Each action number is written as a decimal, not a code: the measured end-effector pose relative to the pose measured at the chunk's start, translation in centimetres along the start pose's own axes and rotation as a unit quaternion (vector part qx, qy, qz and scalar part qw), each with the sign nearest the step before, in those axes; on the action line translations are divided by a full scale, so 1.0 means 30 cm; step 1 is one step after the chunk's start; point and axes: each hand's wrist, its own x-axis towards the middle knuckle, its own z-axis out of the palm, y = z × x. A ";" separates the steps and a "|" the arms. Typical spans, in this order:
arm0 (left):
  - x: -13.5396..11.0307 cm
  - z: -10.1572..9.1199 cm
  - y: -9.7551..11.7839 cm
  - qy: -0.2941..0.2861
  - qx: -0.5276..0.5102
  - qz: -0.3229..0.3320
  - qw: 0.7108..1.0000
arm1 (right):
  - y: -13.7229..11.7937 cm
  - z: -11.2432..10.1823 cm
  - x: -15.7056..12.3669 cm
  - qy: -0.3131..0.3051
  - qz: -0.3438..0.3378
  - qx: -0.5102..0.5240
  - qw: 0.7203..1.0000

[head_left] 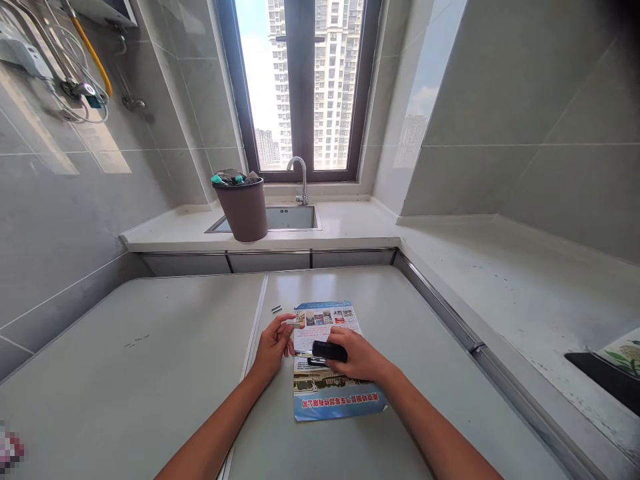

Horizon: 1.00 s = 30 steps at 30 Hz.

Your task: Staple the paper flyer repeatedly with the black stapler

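Note:
My right hand (353, 353) is wrapped round a black stapler (327, 351), held over a printed sheet (340, 403). Its top arm looks raised from the metal part below, which points toward my left hand (273, 345). Between my left thumb and fingers is a small silvery strip (296, 325) that looks like a row of staples. The left fingertips are close to the stapler's front end; whether they touch it I cannot tell. Beyond the left hand, short staple strips (277, 309) lie on the table (200, 373).
A brown bin (245, 210) with bottles in it stands at the sink (293, 217) under the window. The counter (500, 280) runs along the right, with a dark object (600, 380) on it. Small dark bits (137, 341) lie on the table's left half.

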 end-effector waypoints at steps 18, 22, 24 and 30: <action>-0.075 0.057 -0.013 -0.164 0.152 0.101 0.969 | -0.082 0.061 0.016 0.187 -0.205 -0.159 0.948; -0.060 0.049 -0.004 -0.133 0.170 0.130 0.968 | -0.036 0.024 0.015 0.302 -0.119 -0.111 0.939; -0.036 0.019 0.011 -0.064 0.226 0.162 0.958 | 0.031 -0.026 0.003 0.402 0.001 -0.082 0.912; 0.070 -0.161 -0.003 0.068 0.480 0.133 0.865 | 0.295 -0.159 -0.074 0.373 0.218 -0.134 0.892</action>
